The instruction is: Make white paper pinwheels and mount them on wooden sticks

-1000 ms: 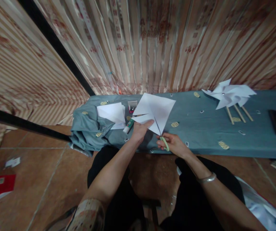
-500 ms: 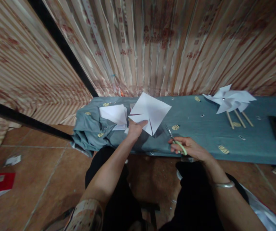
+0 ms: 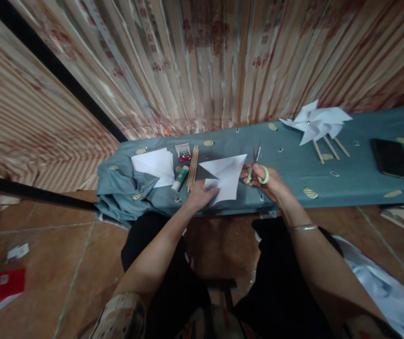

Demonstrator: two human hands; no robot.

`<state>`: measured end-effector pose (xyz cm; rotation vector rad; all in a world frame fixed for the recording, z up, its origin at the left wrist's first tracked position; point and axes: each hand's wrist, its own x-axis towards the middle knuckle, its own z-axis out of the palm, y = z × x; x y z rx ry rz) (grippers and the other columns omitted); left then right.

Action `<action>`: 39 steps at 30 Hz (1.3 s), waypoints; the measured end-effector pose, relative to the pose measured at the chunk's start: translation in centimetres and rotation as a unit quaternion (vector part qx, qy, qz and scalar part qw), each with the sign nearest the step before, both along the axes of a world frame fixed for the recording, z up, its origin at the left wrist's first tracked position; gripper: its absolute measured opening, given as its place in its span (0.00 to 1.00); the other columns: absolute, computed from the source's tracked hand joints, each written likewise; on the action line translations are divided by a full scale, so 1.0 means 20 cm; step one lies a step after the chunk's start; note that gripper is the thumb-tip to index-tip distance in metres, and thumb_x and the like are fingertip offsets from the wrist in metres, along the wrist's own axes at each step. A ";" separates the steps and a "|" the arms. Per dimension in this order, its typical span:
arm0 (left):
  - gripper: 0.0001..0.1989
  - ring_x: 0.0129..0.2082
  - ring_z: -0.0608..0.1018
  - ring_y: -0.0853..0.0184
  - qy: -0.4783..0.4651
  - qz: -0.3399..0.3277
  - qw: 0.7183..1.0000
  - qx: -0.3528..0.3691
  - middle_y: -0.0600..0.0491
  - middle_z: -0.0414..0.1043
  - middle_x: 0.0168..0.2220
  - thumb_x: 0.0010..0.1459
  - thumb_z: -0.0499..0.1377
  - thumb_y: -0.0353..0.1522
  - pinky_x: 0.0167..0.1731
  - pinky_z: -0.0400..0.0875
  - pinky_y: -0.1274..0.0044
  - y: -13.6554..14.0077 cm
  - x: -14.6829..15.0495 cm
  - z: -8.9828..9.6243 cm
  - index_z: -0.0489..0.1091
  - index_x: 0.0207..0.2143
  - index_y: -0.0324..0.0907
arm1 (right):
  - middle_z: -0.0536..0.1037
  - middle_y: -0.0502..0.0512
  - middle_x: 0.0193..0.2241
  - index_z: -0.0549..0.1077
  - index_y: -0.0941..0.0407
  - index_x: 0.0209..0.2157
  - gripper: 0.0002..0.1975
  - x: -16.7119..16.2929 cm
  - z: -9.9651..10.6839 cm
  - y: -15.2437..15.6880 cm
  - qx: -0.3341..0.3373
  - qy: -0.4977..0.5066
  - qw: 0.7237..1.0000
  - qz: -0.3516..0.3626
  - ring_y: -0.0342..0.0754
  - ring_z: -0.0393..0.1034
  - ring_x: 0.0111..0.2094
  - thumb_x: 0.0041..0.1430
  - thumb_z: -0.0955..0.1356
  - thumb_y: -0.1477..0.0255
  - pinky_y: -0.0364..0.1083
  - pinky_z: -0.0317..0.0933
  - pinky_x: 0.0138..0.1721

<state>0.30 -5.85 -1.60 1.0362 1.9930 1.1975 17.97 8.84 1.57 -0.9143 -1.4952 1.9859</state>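
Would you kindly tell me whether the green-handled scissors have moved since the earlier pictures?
Yes, the green-handled scissors have moved right, nearer the stationary paper pinwheels.

Cut white paper [image 3: 229, 174] beside pale-green-handled scissors [image 3: 257, 156], their blades parted.

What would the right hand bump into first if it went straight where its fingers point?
Probably the paper: the right hand points left, and the paper's edge is just ahead. Depth is hard to tell here, so it might pass over or under.
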 end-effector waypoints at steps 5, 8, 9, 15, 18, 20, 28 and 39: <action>0.05 0.25 0.77 0.63 0.023 -0.019 0.997 0.069 0.54 0.77 0.23 0.43 0.66 0.29 0.29 0.71 0.76 -0.01 0.02 0.04 0.78 0.27 0.44 | 0.76 0.49 0.20 0.75 0.56 0.26 0.23 -0.01 0.01 -0.01 0.025 -0.010 1.000 -0.010 0.40 0.68 0.22 0.32 0.80 0.54 0.39 0.60 0.21; 0.09 0.29 0.79 0.60 0.064 -0.045 0.994 0.079 0.51 0.80 0.27 0.43 0.65 0.27 0.34 0.72 0.74 0.00 0.01 0.13 0.80 0.30 0.45 | 0.73 0.46 0.17 0.73 0.56 0.22 0.21 -0.01 0.02 0.00 0.021 0.008 0.999 -0.043 0.39 0.64 0.19 0.32 0.80 0.57 0.39 0.59 0.21; 0.10 0.29 0.79 0.59 0.066 -0.048 0.994 0.073 0.51 0.80 0.27 0.42 0.65 0.26 0.36 0.72 0.73 0.01 0.01 0.16 0.80 0.30 0.45 | 0.73 0.46 0.17 0.73 0.55 0.22 0.21 -0.01 0.02 0.01 0.017 0.013 0.999 -0.050 0.39 0.63 0.19 0.31 0.80 0.58 0.39 0.59 0.21; 0.08 0.30 0.79 0.57 -0.046 -0.031 0.998 0.041 0.53 0.74 0.19 0.33 0.69 0.23 0.40 0.72 0.71 0.06 -0.07 0.23 0.77 0.20 0.43 | 0.75 0.45 0.19 0.75 0.56 0.23 0.17 -0.06 0.00 0.01 0.005 0.011 0.998 -0.061 0.39 0.65 0.20 0.29 0.80 0.68 0.40 0.61 0.23; 0.11 0.34 0.79 0.57 -0.139 -0.023 0.987 0.076 0.53 0.77 0.24 0.34 0.70 0.27 0.43 0.72 0.68 0.09 -0.13 0.19 0.79 0.27 0.42 | 0.73 0.44 0.17 0.74 0.57 0.23 0.15 -0.08 -0.04 0.04 -0.015 0.016 0.993 -0.112 0.37 0.62 0.17 0.30 0.79 0.71 0.38 0.56 0.18; 0.19 0.40 0.79 0.58 -0.200 0.037 0.971 0.123 0.51 0.79 0.32 0.34 0.71 0.27 0.48 0.70 0.66 0.11 -0.16 0.17 0.78 0.35 0.41 | 0.74 0.45 0.18 0.73 0.57 0.24 0.15 -0.09 -0.07 0.07 -0.042 0.039 0.985 -0.165 0.38 0.64 0.18 0.31 0.79 0.72 0.39 0.58 0.18; 0.29 0.49 0.76 0.62 -0.446 0.072 0.877 0.165 0.49 0.77 0.44 0.37 0.72 0.30 0.53 0.67 0.70 0.17 0.01 0.17 0.72 0.45 0.43 | 0.78 0.46 0.24 0.69 0.54 0.26 0.15 -0.09 -0.17 0.18 -0.097 0.097 0.955 -0.263 0.43 0.71 0.23 0.36 0.76 0.73 0.42 0.69 0.24; 0.22 0.39 0.80 0.60 -0.471 0.111 0.861 0.157 0.47 0.80 0.36 0.30 0.74 0.32 0.46 0.71 0.68 0.17 0.12 0.09 0.76 0.33 0.37 | 0.78 0.48 0.24 0.70 0.53 0.28 0.18 -0.17 -0.19 0.02 -0.092 0.078 0.963 -0.241 0.46 0.73 0.26 0.36 0.78 0.67 0.44 0.70 0.26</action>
